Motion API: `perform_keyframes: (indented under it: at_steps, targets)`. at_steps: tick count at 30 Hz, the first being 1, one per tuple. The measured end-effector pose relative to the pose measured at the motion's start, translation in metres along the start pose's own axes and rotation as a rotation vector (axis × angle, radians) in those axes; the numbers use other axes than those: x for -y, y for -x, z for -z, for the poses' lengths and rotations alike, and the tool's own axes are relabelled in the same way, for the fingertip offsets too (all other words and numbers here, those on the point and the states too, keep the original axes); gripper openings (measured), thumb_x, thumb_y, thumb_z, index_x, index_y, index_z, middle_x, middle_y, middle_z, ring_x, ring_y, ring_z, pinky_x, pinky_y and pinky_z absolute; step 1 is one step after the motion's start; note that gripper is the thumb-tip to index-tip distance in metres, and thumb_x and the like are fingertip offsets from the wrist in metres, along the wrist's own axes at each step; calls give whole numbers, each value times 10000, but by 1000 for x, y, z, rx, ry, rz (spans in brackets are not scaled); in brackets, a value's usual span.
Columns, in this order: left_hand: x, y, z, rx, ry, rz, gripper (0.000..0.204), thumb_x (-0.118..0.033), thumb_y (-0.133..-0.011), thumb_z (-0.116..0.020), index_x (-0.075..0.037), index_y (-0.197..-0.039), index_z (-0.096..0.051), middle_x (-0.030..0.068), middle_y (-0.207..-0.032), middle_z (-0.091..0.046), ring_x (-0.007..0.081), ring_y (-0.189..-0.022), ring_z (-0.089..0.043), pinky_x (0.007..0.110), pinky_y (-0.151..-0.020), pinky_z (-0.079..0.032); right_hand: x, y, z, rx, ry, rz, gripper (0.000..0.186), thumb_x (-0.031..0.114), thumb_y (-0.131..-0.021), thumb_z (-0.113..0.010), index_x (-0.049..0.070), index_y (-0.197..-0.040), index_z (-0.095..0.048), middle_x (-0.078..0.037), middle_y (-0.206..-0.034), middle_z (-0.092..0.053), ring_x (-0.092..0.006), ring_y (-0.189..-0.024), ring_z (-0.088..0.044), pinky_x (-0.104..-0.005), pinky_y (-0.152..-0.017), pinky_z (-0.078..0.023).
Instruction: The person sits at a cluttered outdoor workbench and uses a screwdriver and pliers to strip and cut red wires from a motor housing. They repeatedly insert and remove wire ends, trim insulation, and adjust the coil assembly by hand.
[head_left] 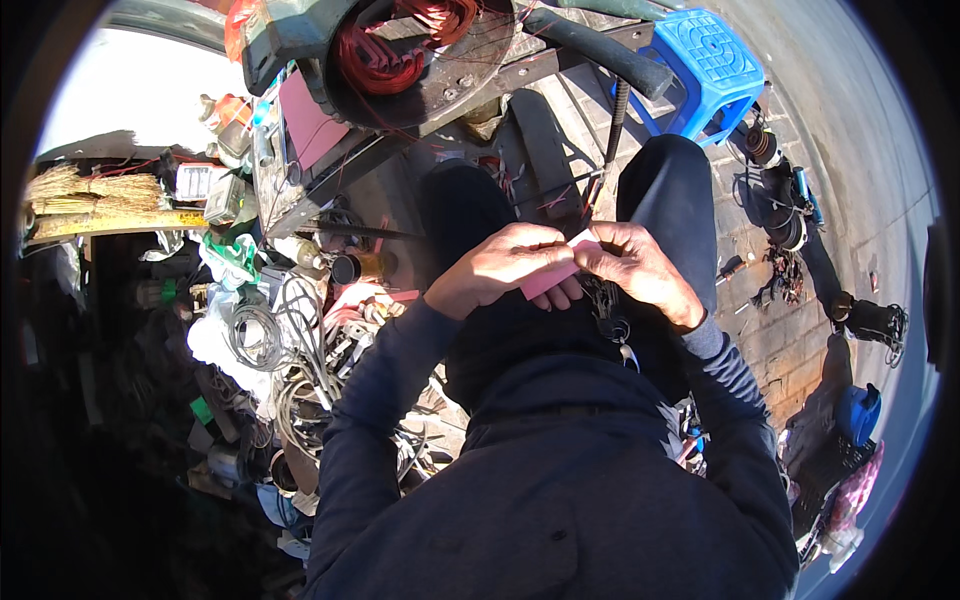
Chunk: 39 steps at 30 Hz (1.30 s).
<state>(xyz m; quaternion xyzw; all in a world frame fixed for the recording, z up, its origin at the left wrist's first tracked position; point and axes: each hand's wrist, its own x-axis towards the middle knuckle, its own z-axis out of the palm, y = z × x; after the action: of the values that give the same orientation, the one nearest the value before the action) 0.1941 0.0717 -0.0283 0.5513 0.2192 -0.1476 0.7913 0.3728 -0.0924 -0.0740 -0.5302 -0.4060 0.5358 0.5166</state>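
Note:
Above my lap, both hands are closed on a small strip of pink paper (547, 282). My left hand (508, 262) grips it from the left, some fingers curled beneath it. At the strip's upper right end, my right hand (632, 262) pinches it between thumb and fingers. Ahead of my knees stands a round metal motor housing (470, 75) with bundles of red copper wire (385, 60) inside. A larger pink sheet (308, 122) leans beside the housing on its left. Keys (612, 325) hang near my right thigh, below the right hand.
A blue plastic stool (712, 60) stands at the far right. Heaped cables (300, 400) and scrap crowd the ground on my left, below a straw broom (95, 190). A metal frame (540, 68) supports the housing. Motor parts (785, 230) and a screwdriver (733, 270) lie on the paving to the right.

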Motion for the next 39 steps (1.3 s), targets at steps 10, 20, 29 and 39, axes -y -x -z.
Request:
perform_keyframes:
  at_steps: [10,20,29,39]
  targets:
    - [2,-8,-9,-154,-214,-191,243,-239,-1071,-598,-43,-934,-643,54,-730,-701,102,-582,-658,242,-501,-497,34,-1,4,-22,182,6,238,219,-1025,-706,-10,-1084,-731,-30,-806,-639,-91,-738,-542,-286,-651,-472]
    - [56,7,-2,-324,64,-191,238,-258,-1056,-608,-63,-943,-684,52,-735,-707,103,-568,-652,229,-498,-495,133,-21,-46,22,490,357,136,115,-967,-724,-19,-980,-713,-144,-888,-709,-301,-782,-722,-389,-695,-564]
    - [128,-1,-8,-478,173,-82,237,-268,-1034,-625,-56,-971,-709,58,-745,-717,123,-578,-656,250,-518,-501,139,-174,-225,53,1089,937,404,75,-825,-711,-94,-1174,-599,-223,-1113,-578,-323,-946,-683,-371,-697,-614]
    - [132,12,-7,-344,302,-265,283,-296,-1029,-650,-22,-1040,-723,66,-778,-719,119,-604,-654,237,-546,-478,130,-206,-235,-70,1255,884,252,33,-840,-658,21,-1082,-589,-180,-1042,-566,-336,-837,-695,-402,-659,-589]
